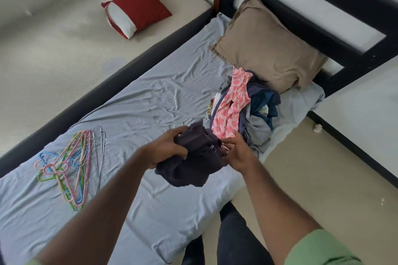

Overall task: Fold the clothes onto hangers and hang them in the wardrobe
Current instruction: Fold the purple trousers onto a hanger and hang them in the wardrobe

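Bed sheet [150, 97]: pale grey-blue. Held garment [193, 163]: dark purple-navy, plain. Pile at 2 o'clock: top piece [231, 109] pink with red square print, navy and grey beneath. Hangers [69, 165] at 9 o'clock: pink, green, blue, yellow, silver wire. Pillow [265, 49] tan; cushion [137, 8] red, white.

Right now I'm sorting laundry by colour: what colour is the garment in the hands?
Dark purple-navy garment, plain, seen in the head view.

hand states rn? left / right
Left hand: fingers curled around the dark garment, holding it.
Right hand: holds the same garment's other edge, above the bed.
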{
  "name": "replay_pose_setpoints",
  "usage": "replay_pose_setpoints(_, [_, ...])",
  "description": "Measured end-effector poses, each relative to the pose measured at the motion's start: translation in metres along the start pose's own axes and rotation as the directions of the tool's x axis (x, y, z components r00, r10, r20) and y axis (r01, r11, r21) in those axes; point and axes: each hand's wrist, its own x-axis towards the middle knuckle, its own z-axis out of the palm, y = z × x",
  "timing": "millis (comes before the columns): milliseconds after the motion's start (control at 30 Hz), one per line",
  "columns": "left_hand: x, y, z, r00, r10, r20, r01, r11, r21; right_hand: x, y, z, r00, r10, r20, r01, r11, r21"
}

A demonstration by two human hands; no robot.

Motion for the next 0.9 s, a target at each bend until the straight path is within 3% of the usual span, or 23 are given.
replay_pose_setpoints(133, [-0.027,0.023,-0.025,0.999,0.027,0.041,-0.029,0.998,0.048,-0.005,-0.003,0.010,0.998,0.004,-0.068,-0.014,0.988,-0.155])
replay_pose_setpoints(233, [-0.044,0.038,-0.037,0.995,0.003,0.103,-0.023,0.980,0.198,-0.016,0.000,0.026,1.000,0.007,0.028,-0.002,0.982,-0.189])
replay_pose_setpoints(333, [-0.057,0.047,-0.047,0.997,-0.028,0.069,0.002,0.935,0.353,-0.028,0.000,0.053,0.989,-0.086,0.119,0.120,0.942,-0.314])
replay_pose_setpoints(400, [-0.063,0.043,-0.062,0.999,-0.046,-0.024,0.052,0.857,0.512,-0.037,-0.016,0.072,0.977,-0.211,0.018,0.200,0.892,-0.405])
replay_pose_setpoints(467, [-0.071,0.031,-0.083,0.986,-0.034,-0.161,0.142,0.667,0.731,-0.047,-0.041,0.089,0.917,-0.389,-0.088,0.314,0.840,-0.443])
replay_pose_setpoints(533, [-0.081,0.017,-0.103,0.942,-0.011,-0.335,0.284,0.555,0.782,-0.064,-0.067,0.107,0.819,-0.569,-0.072,0.455,0.721,-0.523])
replay_pose_setpoints(600, [-0.089,0.005,-0.115,0.877,-0.002,-0.480,0.394,0.574,0.717,-0.088,-0.087,0.130,0.698,-0.716,0.025,0.574,0.539,-0.616])
replay_pose_setpoints(667, [-0.098,0.001,-0.121,0.837,0.000,-0.547,0.450,0.568,0.690,-0.116,-0.102,0.151,0.509,-0.851,0.129,0.619,0.259,-0.741])
replay_pose_setpoints(733, [-0.108,0.006,-0.122,0.829,-0.045,-0.558,0.458,0.627,0.630,-0.135,-0.114,0.165,0.353,-0.905,0.238,0.541,-0.011,-0.841])
replay_pose_setpoints(800, [-0.115,0.010,-0.122,0.825,-0.110,-0.554,0.436,0.747,0.501,-0.146,-0.122,0.172,0.339,-0.896,0.288,0.453,-0.112,-0.884])
replay_pose_setpoints(900, [-0.119,0.017,-0.124,0.823,-0.093,-0.561,0.379,0.825,0.420,-0.158,-0.132,0.175,0.446,-0.854,0.266,0.354,-0.105,-0.929])
